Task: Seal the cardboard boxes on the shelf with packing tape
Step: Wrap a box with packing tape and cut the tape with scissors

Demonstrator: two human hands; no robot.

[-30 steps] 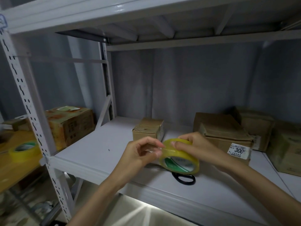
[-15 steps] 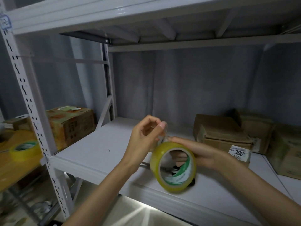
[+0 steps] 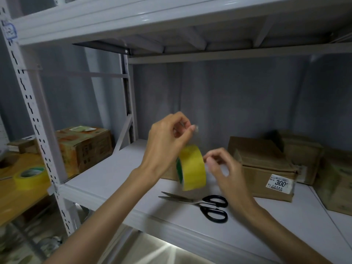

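A yellow packing tape roll (image 3: 192,168) hangs edge-on above the white shelf (image 3: 106,180). My left hand (image 3: 167,141) is raised above it and pinches the pulled-out clear tape end. Blurred, my right hand (image 3: 223,169) has curled fingers at the roll's right rim; I cannot tell whether they grip it. A small cardboard box (image 3: 168,175) shows only a corner behind my left wrist. To the right, a larger cardboard box (image 3: 266,166) carries a "300" label.
Black-handled scissors (image 3: 207,204) lie on the shelf below the roll. More cardboard boxes (image 3: 302,155) stand at the far right. Left of the perforated upright (image 3: 36,121), a yellow table holds an orange box (image 3: 85,147) and a second tape roll (image 3: 29,176).
My left hand rose, drawing tape out of the roll. The roll turned edge-on and lifted, uncovering the scissors. My right hand slid from holding the roll to its right rim.
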